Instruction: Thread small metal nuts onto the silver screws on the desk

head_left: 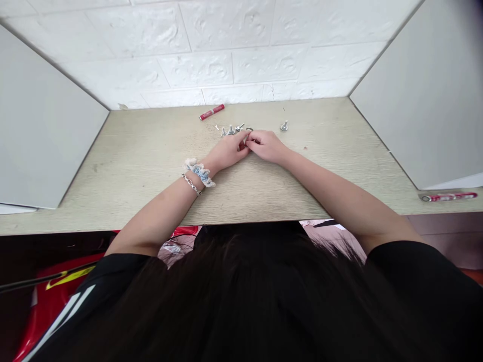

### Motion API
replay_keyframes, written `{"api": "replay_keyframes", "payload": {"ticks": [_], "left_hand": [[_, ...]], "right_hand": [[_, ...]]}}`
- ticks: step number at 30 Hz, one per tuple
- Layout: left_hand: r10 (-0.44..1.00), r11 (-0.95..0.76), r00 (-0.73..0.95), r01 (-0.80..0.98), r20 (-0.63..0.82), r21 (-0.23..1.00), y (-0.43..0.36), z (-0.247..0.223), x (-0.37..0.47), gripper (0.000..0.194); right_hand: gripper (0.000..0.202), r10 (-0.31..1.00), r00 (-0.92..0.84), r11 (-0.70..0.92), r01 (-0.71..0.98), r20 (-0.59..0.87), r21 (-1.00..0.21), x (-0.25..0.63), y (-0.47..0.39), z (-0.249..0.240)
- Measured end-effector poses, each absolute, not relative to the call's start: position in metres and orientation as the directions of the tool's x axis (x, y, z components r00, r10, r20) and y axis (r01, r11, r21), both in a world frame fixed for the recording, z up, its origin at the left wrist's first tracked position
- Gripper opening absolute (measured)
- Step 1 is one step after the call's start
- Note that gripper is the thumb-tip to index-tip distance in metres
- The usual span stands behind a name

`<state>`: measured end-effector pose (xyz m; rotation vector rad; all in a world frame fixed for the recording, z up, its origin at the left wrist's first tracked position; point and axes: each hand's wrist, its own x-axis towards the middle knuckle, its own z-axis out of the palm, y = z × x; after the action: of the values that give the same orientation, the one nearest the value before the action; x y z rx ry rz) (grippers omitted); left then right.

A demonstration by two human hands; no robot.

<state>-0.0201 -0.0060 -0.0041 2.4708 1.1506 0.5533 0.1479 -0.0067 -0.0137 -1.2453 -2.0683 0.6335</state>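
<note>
My left hand [228, 150] and my right hand [267, 146] meet over the middle of the wooden tabletop [241, 193], fingertips touching. Both have their fingers closed around something too small to make out. Just behind the fingertips shows a dark metal ring [249, 129]. Beyond my left hand several metal bolts sit in a row: a small one [223, 131], a larger upright one [231, 129] and a tilted one [239, 128]. Another bolt [284, 125] with a wide washer stands upright, apart from them, behind my right hand.
A red tube [212, 112] lies near the white brick wall [241, 65]. Another red pen-like item [449, 197] is at the front right edge. Pale panels rise at the left [45, 120] and right [426, 95]. Small scraps lie behind the hands.
</note>
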Motion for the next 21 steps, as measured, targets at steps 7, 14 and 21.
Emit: {"api": "replay_keyframes", "payload": {"ticks": [7,14,21], "left_hand": [[0.769,-0.621,0.603,0.628,0.211,0.47,-0.0072,-0.0027,-0.0191,0.033],[0.765,-0.63,0.604,0.627,0.225,0.457,-0.0063,-0.0035,-0.0189,0.03],[0.759,-0.636,0.611,0.618,0.227,0.462,-0.0057,-0.004,-0.0192,0.026]], "right_hand": [[0.018,0.894,-0.36,0.441,0.609,0.266,-0.659,0.1475,-0.0074,-0.0124],[0.021,0.886,-0.376,0.455,0.598,0.271,-0.659,0.1487,-0.0045,-0.0165],[0.02,0.885,-0.377,0.459,0.606,0.272,-0.65,0.1488,-0.0046,-0.0158]]}}
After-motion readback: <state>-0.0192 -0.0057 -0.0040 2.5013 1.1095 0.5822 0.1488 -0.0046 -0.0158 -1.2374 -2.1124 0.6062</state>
